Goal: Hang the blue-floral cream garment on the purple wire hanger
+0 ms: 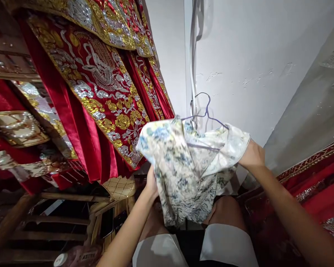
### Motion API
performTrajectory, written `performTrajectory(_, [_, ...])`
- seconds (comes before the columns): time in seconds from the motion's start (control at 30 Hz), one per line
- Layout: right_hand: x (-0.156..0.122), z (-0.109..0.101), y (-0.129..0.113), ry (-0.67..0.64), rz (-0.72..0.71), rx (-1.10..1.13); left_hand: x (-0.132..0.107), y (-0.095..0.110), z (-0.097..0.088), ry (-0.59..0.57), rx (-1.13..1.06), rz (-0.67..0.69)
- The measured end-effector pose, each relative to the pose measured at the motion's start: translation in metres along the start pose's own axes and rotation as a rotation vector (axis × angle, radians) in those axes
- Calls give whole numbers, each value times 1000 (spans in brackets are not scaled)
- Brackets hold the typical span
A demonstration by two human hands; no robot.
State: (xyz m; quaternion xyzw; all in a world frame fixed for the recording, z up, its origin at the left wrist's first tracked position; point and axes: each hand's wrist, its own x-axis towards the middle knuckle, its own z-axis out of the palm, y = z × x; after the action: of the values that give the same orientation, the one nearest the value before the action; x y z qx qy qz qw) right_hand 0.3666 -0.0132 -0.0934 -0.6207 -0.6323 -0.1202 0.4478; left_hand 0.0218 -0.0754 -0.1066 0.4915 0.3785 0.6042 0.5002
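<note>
A pale floral blouse with blue, green and yellow patterning hangs in front of me on a thin purple hanger. The hanger's hook points up beside a white vertical strip on the wall. My left hand is closed on the blouse's left side, below the sleeve, with the fingertips hidden behind the cloth. At the right sleeve, my right hand holds the fabric near the cuff, its fingers covered by the sleeve. Between the hands the blouse front drapes in folds above my knees.
Red garments with gold and silver embroidery hang at left. Below them stand a bamboo rack, a phone and a capped bottle. A white wall rises ahead; more red cloth lies at right.
</note>
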Motion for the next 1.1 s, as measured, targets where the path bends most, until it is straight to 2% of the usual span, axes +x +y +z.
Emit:
performTrajectory(0.07, [15, -3, -7, -24, 10, 43, -10, -18, -4, 80, -101, -138])
performTrajectory(0.13, [22, -5, -20, -53, -27, 70, -23, -40, -1, 109, -134, -261])
performTrajectory(0.23, [13, -10, -42, -160, -130, 95, -47, -79, 12, 108, -34, -295])
performTrajectory(0.3, [-6, -14, -55, -253, -220, 165, -64, -104, 23, 145, -29, -296])
performTrajectory(0.37, [-33, -16, -68, -383, -325, 329, -79, -121, 34, 198, -104, -336])
performTrajectory(0.47, [-86, -9, -87, -693, -462, 733, -92, -129, 44, 225, -198, -372])
performTrajectory(0.5, [-105, -2, -92, -712, -414, 843, -95, -127, 44, 218, -197, -367])
performTrajectory(0.53, [-123, 6, -95, -646, -285, 915, -96, -124, 44, 212, -184, -358])
performTrajectory(0.63, [-173, 33, -98, -262, 280, 926, -98, -113, 40, 223, -144, -353])
performTrajectory(0.67, [-185, 42, -98, -220, 411, 924, -99, -110, 38, 224, -142, -361])
performTrajectory(0.7, [-196, 49, -97, -248, 492, 940, -100, -107, 36, 216, -145, -371])
performTrajectory(0.83, [-215, 64, -95, -636, 533, 1025, -102, -104, 35, 173, -157, -402])
performTrajectory(1.0, [-213, 63, -87, -715, 528, 960, -100, -107, 39, 244, -150, -371])
performTrajectory(1.1, [-212, 56, -82, -754, 481, 919, -99, -104, 37, 234, -92, -348])
